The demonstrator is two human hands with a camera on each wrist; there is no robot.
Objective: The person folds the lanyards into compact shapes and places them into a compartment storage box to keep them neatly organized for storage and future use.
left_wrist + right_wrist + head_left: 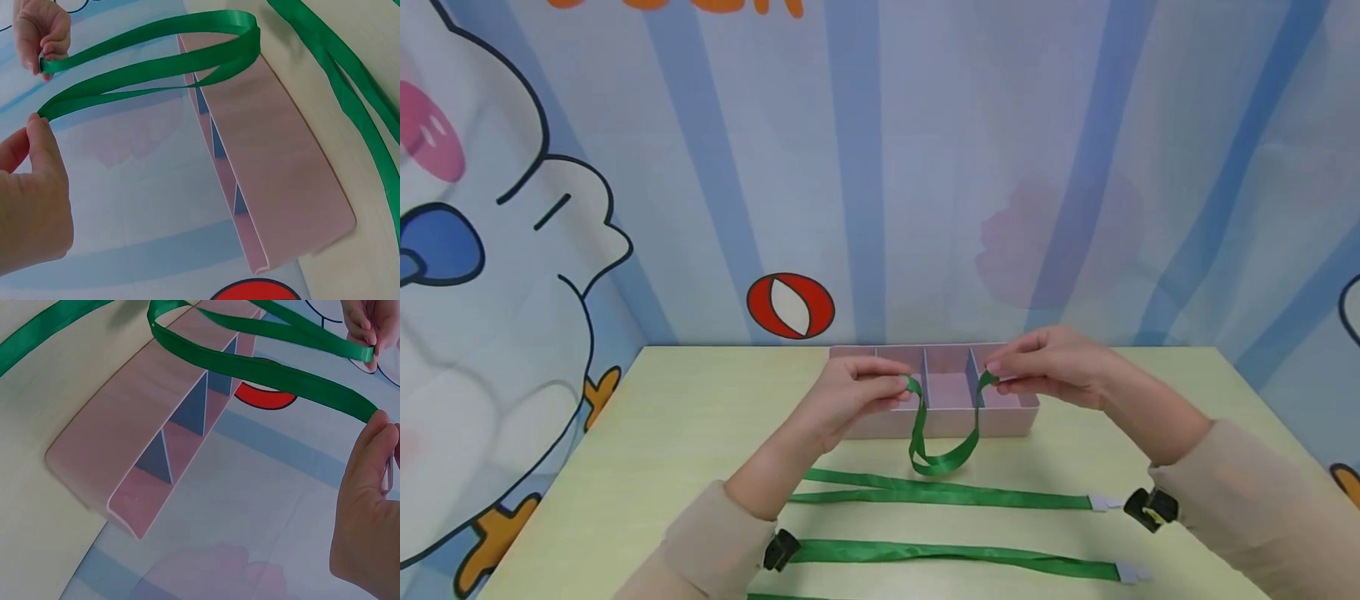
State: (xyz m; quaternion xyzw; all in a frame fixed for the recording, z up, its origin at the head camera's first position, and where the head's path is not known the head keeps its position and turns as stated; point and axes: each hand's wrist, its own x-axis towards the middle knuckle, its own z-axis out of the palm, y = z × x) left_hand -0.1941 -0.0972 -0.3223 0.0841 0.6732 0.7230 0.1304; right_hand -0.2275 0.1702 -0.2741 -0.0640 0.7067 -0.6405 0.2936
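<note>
A green lanyard [946,464] hangs in a U between both hands, above the table and in front of the pink box. My left hand [847,404] pinches one end of it between thumb and fingers. At the other end, my right hand [1062,367] pinches the strap the same way. A small clip-like piece [389,473] shows beneath the right fingers in the right wrist view. In the left wrist view the strap [144,72] runs doubled, with a slight twist. Behind the hands stands the pink box [940,424], with blue dividers between its compartments.
Two more green lanyards, a farther one [985,497] and a nearer one [955,552], lie across the table [715,433], white end pieces [1102,503] to the right. A green strip [782,597] shows at the bottom edge. A printed curtain [925,167] rises behind the table.
</note>
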